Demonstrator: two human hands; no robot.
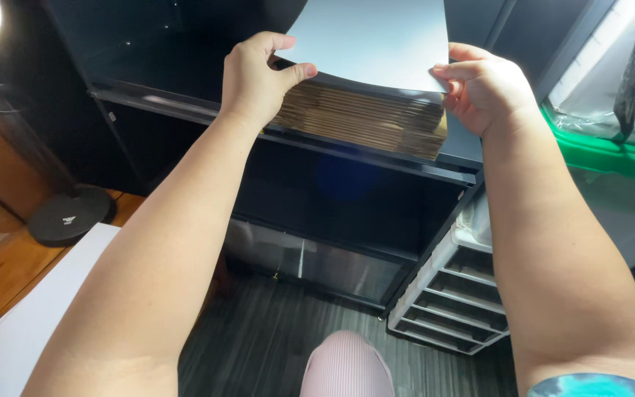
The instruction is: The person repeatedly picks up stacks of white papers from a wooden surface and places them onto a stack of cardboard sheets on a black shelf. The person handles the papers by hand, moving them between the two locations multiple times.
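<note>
A thick stack of brown cardboard sheets [365, 117] lies on a black shelf [376, 154]. A grey-white top sheet [376, 40] curls up off the stack. My left hand [255, 77] grips the stack's left corner, thumb over the top sheet's edge. My right hand [483, 88] pinches the top sheet's right edge, with fingers beside the stack.
The black shelving unit has a lower bay with a glossy panel [310, 265]. A white drawer rack [453, 294] stands on the dark floor at right. A green-rimmed clear bin [611, 154] sits far right. A white board [31, 316] and black round base [71, 213] lie left. My knee [347, 367] shows below.
</note>
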